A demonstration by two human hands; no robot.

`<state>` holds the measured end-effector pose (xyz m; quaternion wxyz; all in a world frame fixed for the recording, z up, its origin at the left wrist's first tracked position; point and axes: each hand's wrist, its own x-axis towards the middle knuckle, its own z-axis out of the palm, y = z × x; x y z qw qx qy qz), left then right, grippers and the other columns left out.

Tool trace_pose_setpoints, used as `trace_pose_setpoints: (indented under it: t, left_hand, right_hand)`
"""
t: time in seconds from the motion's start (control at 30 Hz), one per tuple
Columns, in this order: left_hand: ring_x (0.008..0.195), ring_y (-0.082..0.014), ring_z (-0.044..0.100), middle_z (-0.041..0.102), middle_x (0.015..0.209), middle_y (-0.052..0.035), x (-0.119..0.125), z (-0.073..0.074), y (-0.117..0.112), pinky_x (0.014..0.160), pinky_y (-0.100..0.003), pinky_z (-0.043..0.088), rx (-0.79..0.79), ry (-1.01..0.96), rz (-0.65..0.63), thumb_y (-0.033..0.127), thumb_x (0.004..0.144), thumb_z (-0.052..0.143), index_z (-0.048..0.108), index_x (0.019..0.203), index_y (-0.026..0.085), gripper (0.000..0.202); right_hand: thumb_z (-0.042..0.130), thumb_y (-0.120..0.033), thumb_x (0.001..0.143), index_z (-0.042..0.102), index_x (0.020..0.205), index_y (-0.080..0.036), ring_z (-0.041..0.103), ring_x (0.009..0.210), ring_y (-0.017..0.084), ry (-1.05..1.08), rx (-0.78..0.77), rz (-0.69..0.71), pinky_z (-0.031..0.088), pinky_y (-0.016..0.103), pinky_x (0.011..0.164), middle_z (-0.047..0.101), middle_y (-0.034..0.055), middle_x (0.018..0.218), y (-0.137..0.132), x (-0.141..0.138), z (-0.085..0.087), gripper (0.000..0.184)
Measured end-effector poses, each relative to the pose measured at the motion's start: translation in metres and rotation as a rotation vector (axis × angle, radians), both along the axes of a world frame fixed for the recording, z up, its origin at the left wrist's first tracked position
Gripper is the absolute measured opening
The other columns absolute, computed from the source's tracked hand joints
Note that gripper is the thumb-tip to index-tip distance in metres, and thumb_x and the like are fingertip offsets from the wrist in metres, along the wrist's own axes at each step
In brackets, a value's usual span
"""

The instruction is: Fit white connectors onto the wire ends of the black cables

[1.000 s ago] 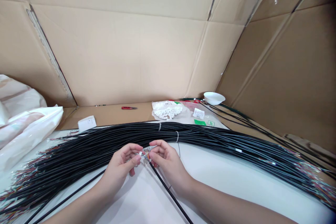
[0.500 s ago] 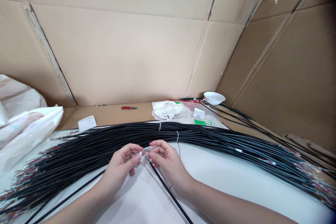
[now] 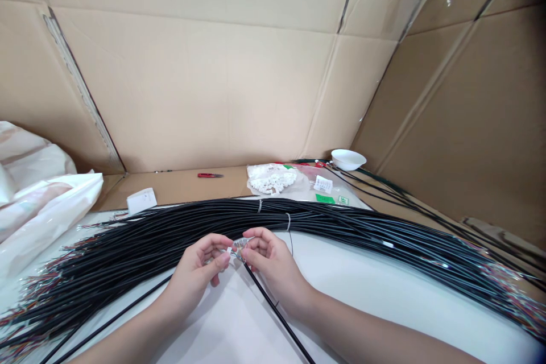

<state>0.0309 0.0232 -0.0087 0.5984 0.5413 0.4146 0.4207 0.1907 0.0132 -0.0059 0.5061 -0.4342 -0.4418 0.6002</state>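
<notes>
A black cable runs up from the bottom edge to my hands, its thin inner wires fanned out at the stripped end. My left hand pinches a small white connector between thumb and fingers, just left of the wires. My right hand has thumb and forefinger closed on one of these wires; its tip is hidden by the fingers. Right behind both hands lies a thick bundle of black cables, tied with pale ties, with coloured wire ends at both sides.
Behind the bundle are a clear bag of white connectors, a white bowl, a red-handled tool and a white paper tag. White plastic bags lie at left. Cardboard walls enclose the back and right.
My right thumb and forefinger have shifted slightly among the wires, toward the white connector. My left hand stays almost in place, and the white connector is turned a little more upright.
</notes>
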Motion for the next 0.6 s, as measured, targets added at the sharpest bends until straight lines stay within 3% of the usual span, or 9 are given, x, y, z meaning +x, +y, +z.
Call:
trace_pose_setpoints:
  t: [0.37,0.6]
  left_hand:
    - [0.07,-0.0145,0.051,0.061,0.084,-0.0047,0.0007,-0.0014,-0.0005,0.047,-0.018,0.04,0.021,0.019,-0.008,0.029,0.074,0.061,0.062,0.096,0.019,0.024]
    - [0.072,-0.0162,0.051,0.062,0.09,-0.0062,0.0,-0.0031,-0.0006,0.048,-0.02,0.041,0.037,0.068,-0.006,0.03,0.074,0.06,0.062,0.101,0.019,0.028]
  right_hand:
    - [0.071,-0.025,0.059,0.059,0.08,-0.014,0.049,0.061,0.01,0.062,-0.058,0.008,0.035,0.022,0.056,0.057,-0.0007,0.066,-0.0011,-0.0004,0.0072,0.027]
    - [0.063,-0.019,0.062,0.054,0.068,-0.016,0.047,0.058,0.009,0.007,-0.029,0.032,0.034,0.021,0.054,0.054,-0.0029,0.062,-0.001,-0.0005,0.0103,0.011]
